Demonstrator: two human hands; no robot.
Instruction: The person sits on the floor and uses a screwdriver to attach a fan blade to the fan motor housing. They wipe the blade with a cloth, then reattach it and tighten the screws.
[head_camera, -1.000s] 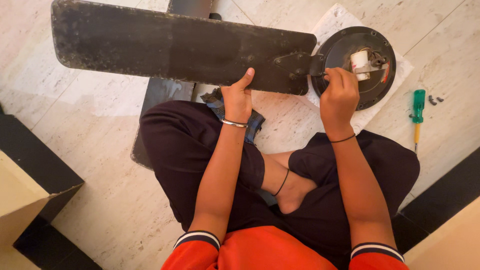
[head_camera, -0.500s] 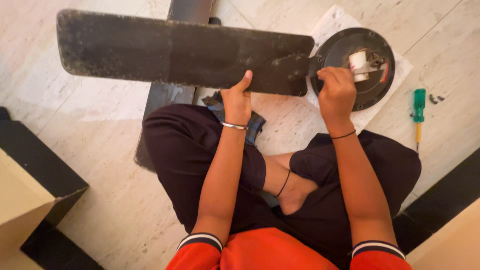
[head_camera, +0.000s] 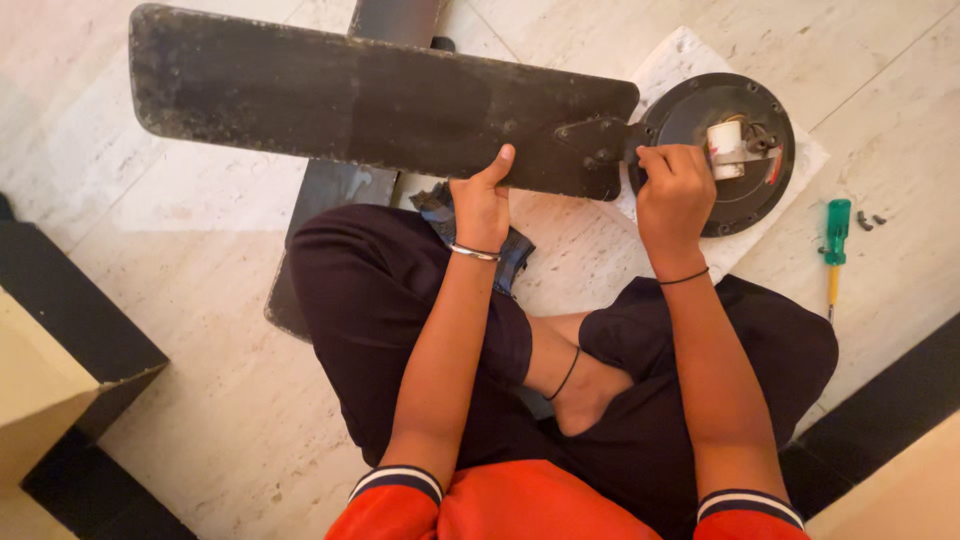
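A long, dusty black fan blade (head_camera: 360, 95) stretches across the floor and joins a round black fan motor (head_camera: 740, 185) at the right through a metal bracket (head_camera: 600, 140). My left hand (head_camera: 482, 205) grips the blade's near edge, thumb up on its top face. My right hand (head_camera: 672, 195) rests on the motor's left rim beside the bracket, fingers curled; whether it holds a small part I cannot tell. A white capacitor (head_camera: 724, 150) with wires sits at the motor's centre.
The motor lies on a white sheet (head_camera: 680, 55). A green-handled screwdriver (head_camera: 834, 240) and small dark screws (head_camera: 868, 220) lie on the marble floor at the right. A second dark blade (head_camera: 320, 195) lies under the first. A blue cloth (head_camera: 512, 250) is by my knee. A cardboard box (head_camera: 40, 390) stands at left.
The view shifted slightly, so blade and motor sit a little lower and to the right in the frame. Both hands keep their places on blade and motor.
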